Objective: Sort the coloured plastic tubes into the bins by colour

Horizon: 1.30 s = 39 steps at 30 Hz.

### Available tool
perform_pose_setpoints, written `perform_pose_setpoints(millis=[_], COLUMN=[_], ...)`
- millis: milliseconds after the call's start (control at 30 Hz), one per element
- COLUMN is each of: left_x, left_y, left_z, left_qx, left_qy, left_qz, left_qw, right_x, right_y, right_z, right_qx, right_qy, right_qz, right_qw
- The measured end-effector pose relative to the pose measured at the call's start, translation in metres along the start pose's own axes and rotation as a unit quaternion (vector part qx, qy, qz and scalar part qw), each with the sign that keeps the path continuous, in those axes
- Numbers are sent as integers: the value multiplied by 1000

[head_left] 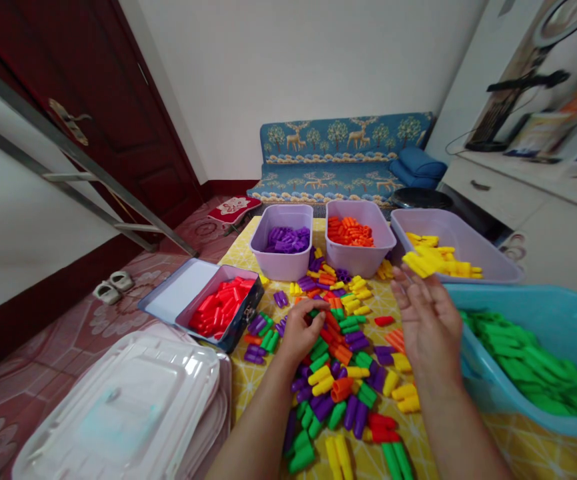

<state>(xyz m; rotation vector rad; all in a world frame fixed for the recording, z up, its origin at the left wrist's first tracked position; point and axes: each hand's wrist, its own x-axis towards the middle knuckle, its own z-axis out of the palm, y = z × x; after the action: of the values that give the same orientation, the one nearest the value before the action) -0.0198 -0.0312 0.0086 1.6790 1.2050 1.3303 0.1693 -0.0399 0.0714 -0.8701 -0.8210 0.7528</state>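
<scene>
My left hand (304,331) is over the heap of coloured plastic pieces (341,350), thumb and forefinger curled close together. What lies between those fingertips, if anything, is hidden. My right hand (429,313) is raised at the near left corner of a lilac bin (455,230) of yellow pieces. Yellow plastic pieces (421,262) are at its fingertips, slightly blurred. The heap mixes short tube-like pieces in purple, green, yellow, orange and red, many joined side by side in small groups.
Behind the heap stand a lilac bin (282,268) of purple pieces and another bin (355,259) of orange ones. A blue tub (533,297) of green pieces is at right. At left are an open tin (235,327) with red pieces and stacked white lids (133,400).
</scene>
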Motion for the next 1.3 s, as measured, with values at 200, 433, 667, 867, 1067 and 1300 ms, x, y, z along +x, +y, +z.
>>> perform_pose_setpoints(millis=[200,433,667,867,1067,1300], left_x=[1,1,1,2,2,3], left_y=[-6,-18,-20,-12,-18,-20], left_z=[-2,-1,1,0,0,0], left_qx=[75,165,194,219,210,204], left_qy=[92,113,87,67,77,87], left_qz=[45,3,-24,-51,-39,-23], left_qw=[992,980,977,972,974,975], right_x=[-9,10,38,33,27,37], right_y=[29,67,97,66,39,71], right_z=[-6,3,14,20,41,91], right_qx=[-117,-435,-577,-601,-591,-606], right_qy=[-57,-206,-270,-292,-322,-349], right_qz=[61,-135,-161,-130,-82,-98], right_qw=[990,866,753,733,735,708])
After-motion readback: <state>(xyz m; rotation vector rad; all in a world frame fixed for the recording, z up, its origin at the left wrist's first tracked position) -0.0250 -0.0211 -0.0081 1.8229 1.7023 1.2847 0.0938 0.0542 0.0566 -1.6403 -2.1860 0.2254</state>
